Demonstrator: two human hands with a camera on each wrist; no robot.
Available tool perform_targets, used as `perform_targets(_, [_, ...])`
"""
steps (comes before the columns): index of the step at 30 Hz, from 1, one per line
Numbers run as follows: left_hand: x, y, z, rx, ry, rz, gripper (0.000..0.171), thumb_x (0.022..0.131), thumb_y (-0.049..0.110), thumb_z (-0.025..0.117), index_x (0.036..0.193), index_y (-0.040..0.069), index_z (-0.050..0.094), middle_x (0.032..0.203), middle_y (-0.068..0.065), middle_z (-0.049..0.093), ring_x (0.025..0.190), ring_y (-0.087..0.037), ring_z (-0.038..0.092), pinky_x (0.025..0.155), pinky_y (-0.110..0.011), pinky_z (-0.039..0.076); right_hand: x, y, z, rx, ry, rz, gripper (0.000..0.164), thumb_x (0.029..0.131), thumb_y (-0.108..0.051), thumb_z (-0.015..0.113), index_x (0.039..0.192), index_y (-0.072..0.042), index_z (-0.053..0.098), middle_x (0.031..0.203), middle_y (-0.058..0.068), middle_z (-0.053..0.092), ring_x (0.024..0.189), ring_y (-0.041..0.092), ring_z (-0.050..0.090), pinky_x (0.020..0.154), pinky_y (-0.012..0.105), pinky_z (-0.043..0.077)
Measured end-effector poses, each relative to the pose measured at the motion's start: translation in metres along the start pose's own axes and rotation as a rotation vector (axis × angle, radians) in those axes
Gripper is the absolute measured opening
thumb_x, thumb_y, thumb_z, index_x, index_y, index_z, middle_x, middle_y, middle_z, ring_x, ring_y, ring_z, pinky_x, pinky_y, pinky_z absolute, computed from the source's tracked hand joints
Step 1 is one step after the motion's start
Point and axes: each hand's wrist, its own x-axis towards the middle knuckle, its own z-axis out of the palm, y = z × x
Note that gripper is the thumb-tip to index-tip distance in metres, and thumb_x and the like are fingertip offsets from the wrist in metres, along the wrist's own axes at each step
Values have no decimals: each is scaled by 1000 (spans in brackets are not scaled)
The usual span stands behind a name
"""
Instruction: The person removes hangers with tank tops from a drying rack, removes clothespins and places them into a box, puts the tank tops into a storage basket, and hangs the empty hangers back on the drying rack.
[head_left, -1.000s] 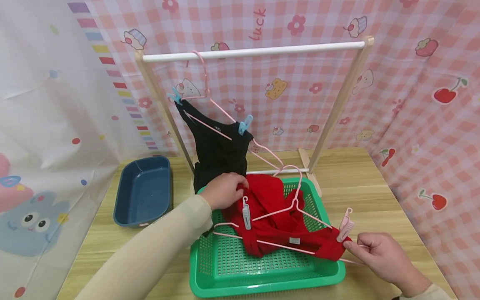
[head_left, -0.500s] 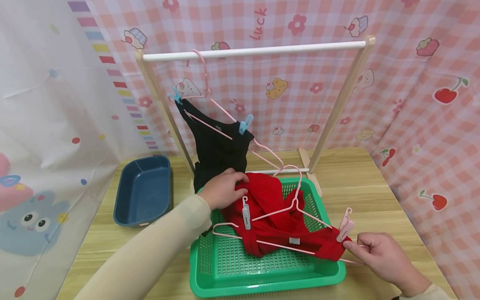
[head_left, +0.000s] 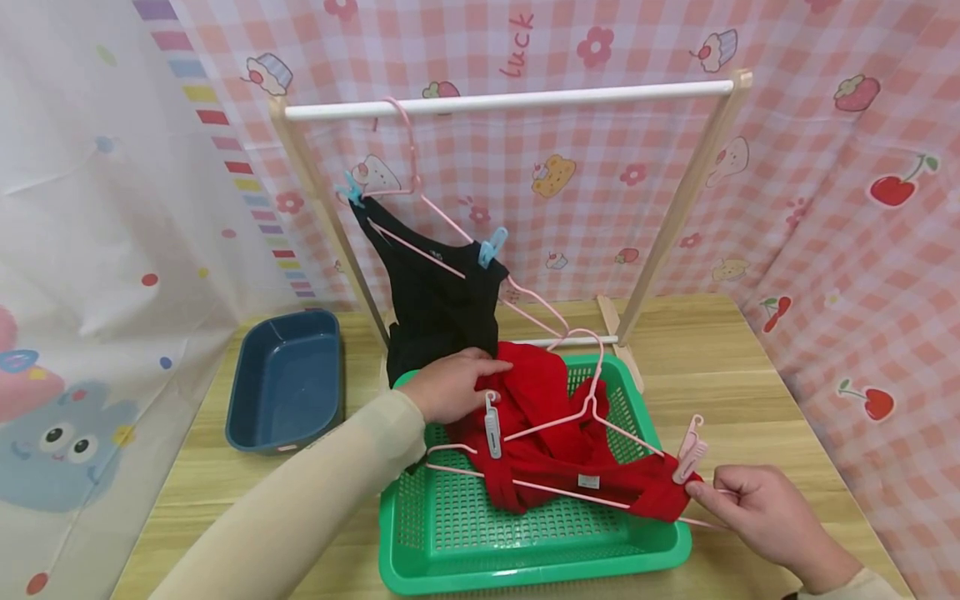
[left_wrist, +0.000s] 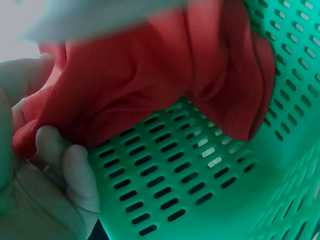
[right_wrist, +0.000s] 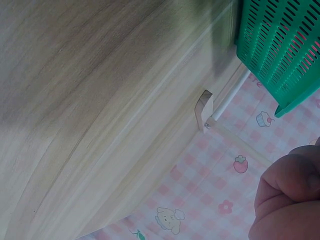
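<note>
A red tank top [head_left: 534, 392] lies bunched across the green basket [head_left: 536, 575], its shoulders on a pink hanger [head_left: 551, 429]. One grey clothespin [head_left: 492, 429] clips the left strap and a pink clothespin [head_left: 688, 458] the right strap. My left hand [head_left: 453, 385] is at the back left of the basket, holding red cloth between thumb and curled fingers in the left wrist view. My right hand [head_left: 768, 512] pinches the hanger's right end beside the strap. In the right wrist view only part of this hand [right_wrist: 292, 192] shows, and its grip is out of frame.
A rack with a white bar [head_left: 525, 102] and wooden legs stands behind the basket. From it hangs a black tank top [head_left: 442, 308] on another pink hanger, with blue clothespins [head_left: 491, 247]. A dark blue bin [head_left: 288, 383] sits left on the wooden table [head_left: 712, 358].
My left hand has shifted slightly, its index finger now stretched further right over the red cloth. The right hand and the hanger look unmoved.
</note>
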Motion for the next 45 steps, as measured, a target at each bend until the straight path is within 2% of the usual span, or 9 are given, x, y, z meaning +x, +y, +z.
perform_targets(10, [-1, 2, -2, 46, 41, 28, 57, 102, 33, 69, 156, 20, 53, 154, -9, 53, 136, -26, 55, 114, -42, 50, 1, -1, 0, -2, -3, 5, 54, 86, -6, 84, 57, -25, 42, 48, -10, 33, 50, -7, 29, 43, 16, 25])
perform_targets(19, [-2, 0, -1, 29, 72, 46, 49, 102, 32, 69, 149, 20, 62, 149, -6, 58, 131, -23, 57, 111, -40, 52, 1, -3, 1, -2, -15, 28, 53, 86, -8, 84, 57, -24, 43, 48, -13, 33, 49, -5, 31, 43, 17, 26])
perform_targets(30, [-4, -5, 0, -31, 171, 92, 23, 102, 31, 69, 121, 21, 79, 125, 1, 72, 112, -18, 65, 106, -38, 54, 2, -3, 1, -6, -26, 47, 52, 87, -9, 84, 57, -24, 44, 50, -16, 33, 49, -4, 32, 43, 19, 27])
perform_targets(45, [-6, -6, -3, -51, 116, 49, 12, 98, 34, 75, 98, 23, 80, 98, 6, 75, 85, -14, 60, 86, -33, 54, 2, -3, 3, -1, -3, 4, 54, 85, -5, 84, 57, -25, 42, 49, -12, 33, 50, -6, 30, 44, 16, 25])
